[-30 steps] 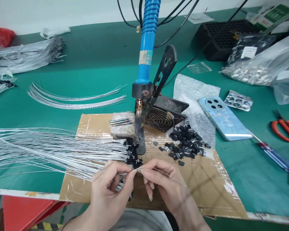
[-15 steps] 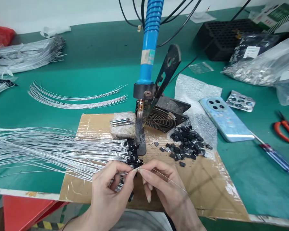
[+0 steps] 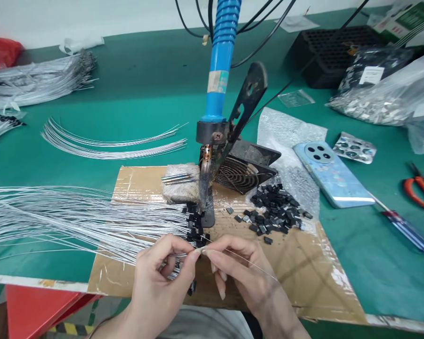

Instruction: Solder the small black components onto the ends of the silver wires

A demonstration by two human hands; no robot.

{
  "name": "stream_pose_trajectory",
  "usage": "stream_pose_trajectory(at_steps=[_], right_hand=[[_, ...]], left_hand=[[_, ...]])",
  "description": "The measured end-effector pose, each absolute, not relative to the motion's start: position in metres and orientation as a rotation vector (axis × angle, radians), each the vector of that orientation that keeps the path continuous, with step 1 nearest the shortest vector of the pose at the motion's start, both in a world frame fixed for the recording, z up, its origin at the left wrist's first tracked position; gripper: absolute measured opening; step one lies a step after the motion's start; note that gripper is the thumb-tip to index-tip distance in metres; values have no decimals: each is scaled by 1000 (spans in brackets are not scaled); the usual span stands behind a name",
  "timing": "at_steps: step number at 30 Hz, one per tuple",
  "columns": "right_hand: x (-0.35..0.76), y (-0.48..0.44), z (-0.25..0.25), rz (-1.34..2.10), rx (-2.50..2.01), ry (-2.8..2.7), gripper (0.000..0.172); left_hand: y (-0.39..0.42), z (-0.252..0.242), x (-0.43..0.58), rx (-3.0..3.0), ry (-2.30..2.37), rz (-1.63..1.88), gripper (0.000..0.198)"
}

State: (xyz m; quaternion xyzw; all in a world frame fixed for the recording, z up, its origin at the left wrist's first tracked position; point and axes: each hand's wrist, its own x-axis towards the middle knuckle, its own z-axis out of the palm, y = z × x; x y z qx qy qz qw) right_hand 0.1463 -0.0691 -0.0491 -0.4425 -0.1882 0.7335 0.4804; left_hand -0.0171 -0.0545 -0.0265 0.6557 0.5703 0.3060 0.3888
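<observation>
My left hand [image 3: 162, 282] and my right hand [image 3: 247, 278] meet fingertip to fingertip over the front of the cardboard [image 3: 293, 278]. Both are closed in a pinch on a thin wire [image 3: 256, 266], whose fine strand runs out over the right hand. The pinched spot itself is hidden by the fingertips. Just behind and left of the hands lies a bundle of white-grey wires [image 3: 134, 221] with black connector ends [image 3: 195, 226]. Above them a blue-handled soldering iron [image 3: 221, 66] points down, held in a black stand. Small black pieces [image 3: 279, 207] lie heaped to the right.
Behind the iron is a small fan [image 3: 238, 174]; left of its tip, a wrapped block [image 3: 180, 190] carries short metal rods. A phone [image 3: 334, 174], screwdriver [image 3: 406, 228] and orange-handled cutters [image 3: 422, 186] lie right. More wires [image 3: 113, 146] lie at the back left.
Both hands keep the same pinch. The right hand's lower fingers have shifted very slightly to the right; the view has moved a touch.
</observation>
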Motion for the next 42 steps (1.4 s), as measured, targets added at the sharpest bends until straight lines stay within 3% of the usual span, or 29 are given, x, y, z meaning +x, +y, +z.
stream_pose_trajectory(at_steps=[42], right_hand=[[115,-83,-68,1495,-1037,-297,13]], left_hand=[[-60,-35,-4,1412,1491,892,15]])
